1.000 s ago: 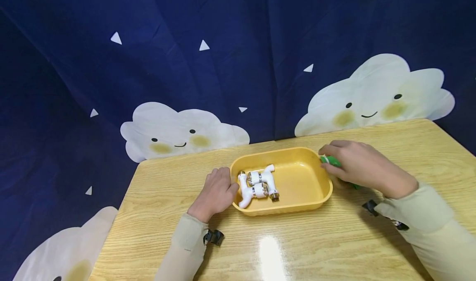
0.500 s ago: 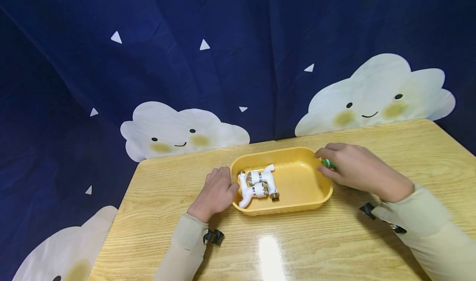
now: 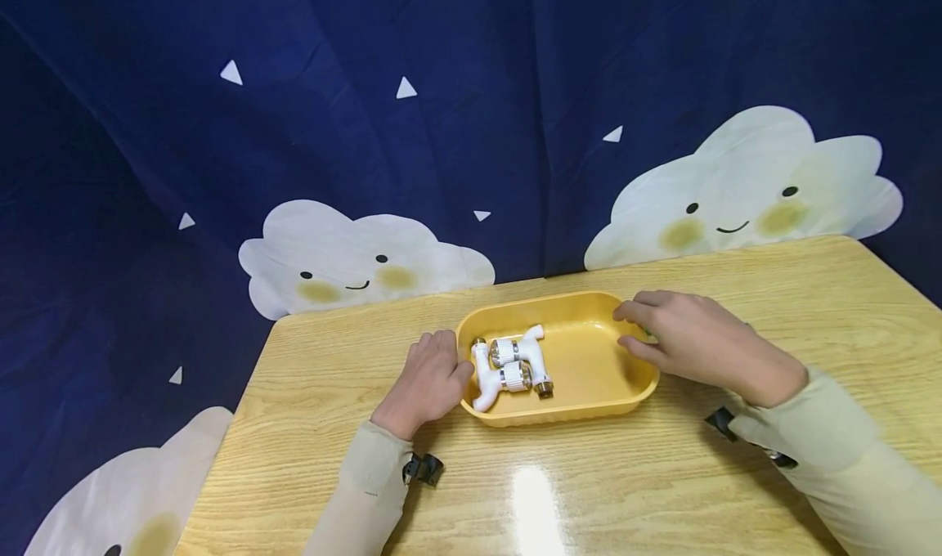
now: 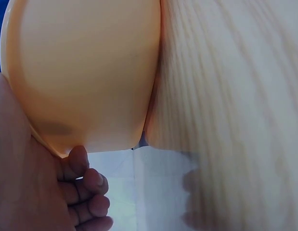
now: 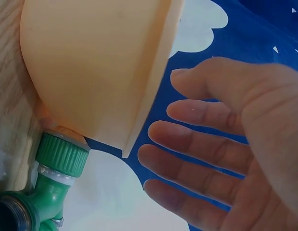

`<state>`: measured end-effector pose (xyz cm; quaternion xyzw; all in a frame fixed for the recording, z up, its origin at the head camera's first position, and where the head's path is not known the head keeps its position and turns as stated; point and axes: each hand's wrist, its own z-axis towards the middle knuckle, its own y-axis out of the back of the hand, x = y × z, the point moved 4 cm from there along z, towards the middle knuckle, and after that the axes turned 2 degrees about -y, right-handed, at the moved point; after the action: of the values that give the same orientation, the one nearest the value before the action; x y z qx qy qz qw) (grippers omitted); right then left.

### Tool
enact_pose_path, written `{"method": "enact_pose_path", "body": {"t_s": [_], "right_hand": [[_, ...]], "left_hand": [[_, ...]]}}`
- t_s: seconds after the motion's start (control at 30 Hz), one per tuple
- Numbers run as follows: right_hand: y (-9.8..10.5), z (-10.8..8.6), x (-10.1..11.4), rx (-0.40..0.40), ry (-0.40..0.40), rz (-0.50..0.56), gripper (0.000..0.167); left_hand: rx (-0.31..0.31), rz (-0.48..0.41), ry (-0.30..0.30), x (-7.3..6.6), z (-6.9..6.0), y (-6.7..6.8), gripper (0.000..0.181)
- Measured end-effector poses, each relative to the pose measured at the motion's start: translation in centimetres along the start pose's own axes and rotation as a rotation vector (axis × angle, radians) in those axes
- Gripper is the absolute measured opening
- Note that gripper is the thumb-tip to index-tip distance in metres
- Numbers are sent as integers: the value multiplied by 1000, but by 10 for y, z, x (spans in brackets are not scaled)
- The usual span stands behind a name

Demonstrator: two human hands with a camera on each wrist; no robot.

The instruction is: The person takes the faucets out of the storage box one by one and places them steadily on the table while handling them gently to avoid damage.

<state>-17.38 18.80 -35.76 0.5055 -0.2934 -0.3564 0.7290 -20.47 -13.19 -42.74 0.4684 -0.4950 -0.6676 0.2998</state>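
wooden tabletop (image 3: pixel 294 409); yellow basin (image 3: pixel 589 368), long axis sideways; left hand (image 3: pixel 427 380) gripping left end; right hand (image 3: pixel 684 339), fingers parted

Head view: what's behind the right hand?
A green tap: a sliver shows past the right hand. The right wrist view shows it outside the yellow tray, by its end wall. In the head view, the hand hides most of it, plus part of the tray's right rim.
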Motion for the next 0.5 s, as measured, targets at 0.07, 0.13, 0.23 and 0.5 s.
{"method": "enact_pose_path", "body": {"t_s": [0.07,0.13,0.23,0.5], "right_hand": [[-1,0,1,3,3,5,28],[-2,1,2,7,7,11,27],[-3,1,3,10,4,15,27],[-4,2,6,-5,8,21,27]], "left_hand": [[3,0,2,0,0,0,16],[7,2,4,0,0,0,16],[11,2,6,0,0,0,15],[8,6,5,1,1,-1,16]]}}
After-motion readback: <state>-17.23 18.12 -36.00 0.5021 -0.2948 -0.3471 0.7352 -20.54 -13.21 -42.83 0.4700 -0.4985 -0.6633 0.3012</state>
